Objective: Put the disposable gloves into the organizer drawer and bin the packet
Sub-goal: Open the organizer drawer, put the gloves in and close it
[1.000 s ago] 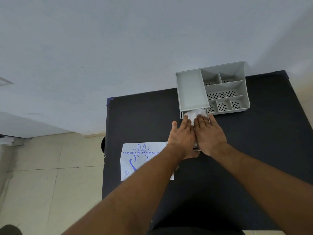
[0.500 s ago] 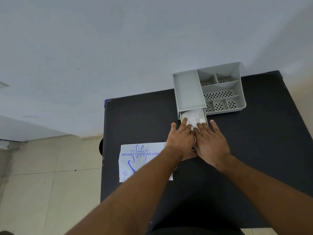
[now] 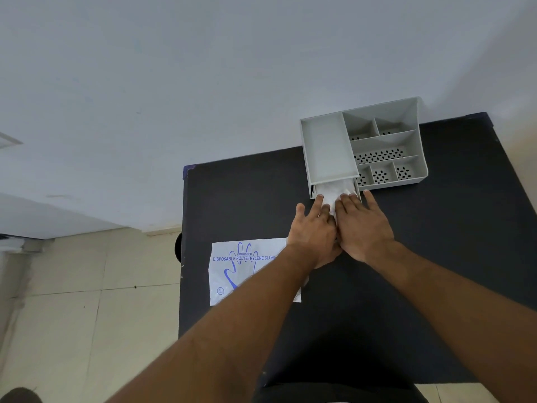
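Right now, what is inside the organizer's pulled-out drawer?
A wad of white disposable gloves lies in the drawer. Both the left hand and the right hand cover its near end, hiding the rest.

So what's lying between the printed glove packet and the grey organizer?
In the head view, the left hand and its forearm cross that stretch above the black table, between the packet and the organizer.
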